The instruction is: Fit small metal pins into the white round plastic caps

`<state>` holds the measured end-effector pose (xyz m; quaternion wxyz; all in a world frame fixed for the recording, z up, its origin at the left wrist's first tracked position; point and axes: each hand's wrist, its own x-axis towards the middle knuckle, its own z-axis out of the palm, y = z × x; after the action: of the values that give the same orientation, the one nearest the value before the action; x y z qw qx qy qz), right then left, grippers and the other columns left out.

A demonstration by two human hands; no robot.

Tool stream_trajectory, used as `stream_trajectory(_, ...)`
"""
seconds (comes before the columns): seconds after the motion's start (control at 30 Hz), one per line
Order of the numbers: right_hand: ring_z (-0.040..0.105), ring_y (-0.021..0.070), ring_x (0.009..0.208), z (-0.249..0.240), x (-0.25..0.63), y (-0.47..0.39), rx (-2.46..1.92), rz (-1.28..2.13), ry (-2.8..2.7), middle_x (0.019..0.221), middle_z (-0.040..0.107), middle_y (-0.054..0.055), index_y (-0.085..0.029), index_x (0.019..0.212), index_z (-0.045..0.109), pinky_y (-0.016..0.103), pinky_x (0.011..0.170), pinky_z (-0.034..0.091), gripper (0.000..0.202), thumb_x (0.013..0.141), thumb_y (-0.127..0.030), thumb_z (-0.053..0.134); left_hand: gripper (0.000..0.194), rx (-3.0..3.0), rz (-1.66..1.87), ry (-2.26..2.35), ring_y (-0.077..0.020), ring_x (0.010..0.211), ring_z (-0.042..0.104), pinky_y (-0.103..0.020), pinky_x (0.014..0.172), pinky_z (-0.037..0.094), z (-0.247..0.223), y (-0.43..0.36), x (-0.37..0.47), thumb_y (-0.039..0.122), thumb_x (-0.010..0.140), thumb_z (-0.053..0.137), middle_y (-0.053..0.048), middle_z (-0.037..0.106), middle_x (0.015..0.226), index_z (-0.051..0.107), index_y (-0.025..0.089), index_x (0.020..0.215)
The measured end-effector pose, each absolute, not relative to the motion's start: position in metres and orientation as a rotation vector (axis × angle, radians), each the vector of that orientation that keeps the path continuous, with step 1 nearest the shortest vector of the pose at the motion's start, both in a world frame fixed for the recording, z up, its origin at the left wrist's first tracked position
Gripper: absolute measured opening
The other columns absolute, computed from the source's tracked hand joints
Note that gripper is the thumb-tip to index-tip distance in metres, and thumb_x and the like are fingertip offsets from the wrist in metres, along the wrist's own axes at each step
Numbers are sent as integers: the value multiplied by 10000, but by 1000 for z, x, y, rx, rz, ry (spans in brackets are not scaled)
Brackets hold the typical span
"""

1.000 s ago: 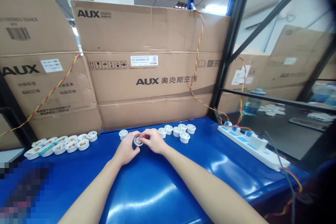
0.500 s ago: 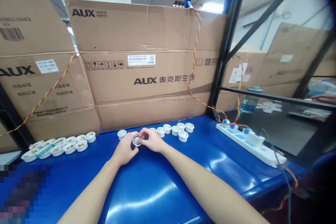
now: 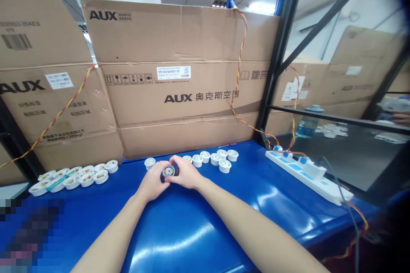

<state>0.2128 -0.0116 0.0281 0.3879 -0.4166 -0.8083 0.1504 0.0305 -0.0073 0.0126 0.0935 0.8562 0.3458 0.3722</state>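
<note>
Between my two hands is a small round white part [image 3: 168,171] with a dark rim, its face turned up toward me. My left hand [image 3: 154,181] wraps round its left side. The thumb and fingers of my right hand [image 3: 186,172] grip its right side. A single white round piece [image 3: 150,163] lies just behind my left hand. Several more white round pieces [image 3: 224,166] stand on the blue table [image 3: 179,230] behind and to the right of my right hand.
At the left, white cups [image 3: 87,179] with small bits inside stand in rows, a teal strip [image 3: 60,180] across some. A white power strip [image 3: 309,177] with cables lies at the right. Cardboard [image 3: 192,115] walls the back; a black frame post [image 3: 278,59] rises at the right.
My right fingers have moved from the face of the round part to its right edge, so more of the face shows. The view has shifted slightly.
</note>
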Motion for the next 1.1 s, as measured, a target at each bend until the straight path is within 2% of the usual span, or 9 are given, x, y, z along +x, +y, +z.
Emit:
stream_trajectory(0.2,557,152,739,28,212,-12,-1120,246,-2113,824,618,4,-206,823,555,249,636,355,267,698,-340,748,465,2576,1105,1008,-235,1065,592,-395,950,486,15,-9,32,75,673,536,-63,632,1142,557,227,1112)
stream_trajectory(0.4,573,168,742,27,211,-12,-1162,220,-2108,827,640,8,-212,835,563,250,612,334,351,646,-405,786,493,2567,1081,1001,-241,1076,587,-403,958,481,15,-9,32,63,651,534,-68,626,1161,559,227,1115)
stream_trajectory(0.7,564,166,714,30,213,-11,-1212,194,-2091,786,630,-14,-242,930,555,251,610,326,344,656,-329,743,434,2646,1058,989,-253,1124,556,-420,986,446,11,-5,33,112,707,559,-80,607,1198,551,223,1127)
stream_trajectory(0.93,578,216,859,23,218,-2,-1196,24,-2136,831,652,37,-220,930,594,305,781,402,298,685,-334,719,276,2719,1064,1182,-279,1175,501,-485,1023,359,10,-2,32,184,776,562,-63,605,1183,601,248,1042)
stream_trajectory(1.1,585,244,972,19,220,4,-1206,-22,-2187,912,683,77,-196,1033,621,332,886,404,354,738,-376,694,150,2634,1142,1395,-295,1179,488,-493,996,359,9,1,31,229,791,577,-55,618,1156,629,256,929)
